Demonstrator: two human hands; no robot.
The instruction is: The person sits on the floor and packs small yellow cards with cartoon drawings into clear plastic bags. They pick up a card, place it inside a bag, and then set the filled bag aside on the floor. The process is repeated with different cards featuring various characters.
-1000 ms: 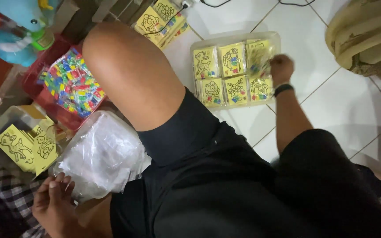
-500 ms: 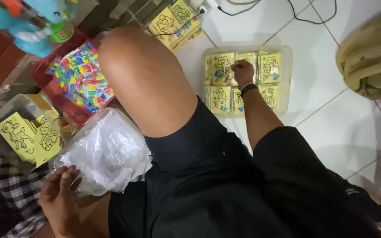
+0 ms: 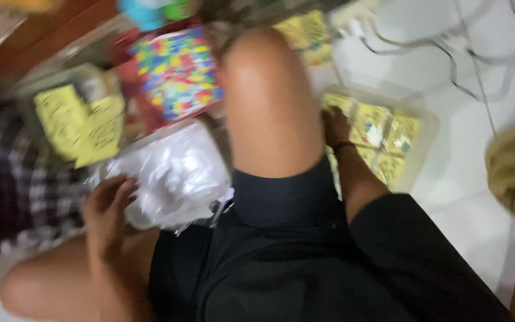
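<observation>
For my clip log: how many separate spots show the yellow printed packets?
3, though blur may hide more: the clear tray under the right hand, a loose bunch left of the white plastic bag touched by the left hand, and some beyond the knee.

One clear tray [image 3: 427,128], one white plastic bag [image 3: 171,173], two hands.

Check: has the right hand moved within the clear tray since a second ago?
Yes. The right hand went from the far-right corner of the clear tray to its left edge, beside the raised knee.
</observation>
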